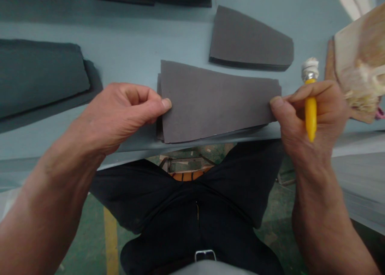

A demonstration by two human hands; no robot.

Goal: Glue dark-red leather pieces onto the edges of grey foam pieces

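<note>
Grey felt stack (216, 100) at the near edge of the blue counter (135, 50), left hand (120, 114) pinching its left end, right hand (309, 114) pinching its right end while gripping a yellow-handled brush (310, 106), second felt pile (249, 40) beyond the stack

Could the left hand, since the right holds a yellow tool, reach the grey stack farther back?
Probably yes: bare table lies between the left hand and that far stack, though it now pinches the near stack.

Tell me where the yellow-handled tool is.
Head view, right side: the yellow-handled tool is held in the right hand, beside the right end of the grey sheet stack.
</note>
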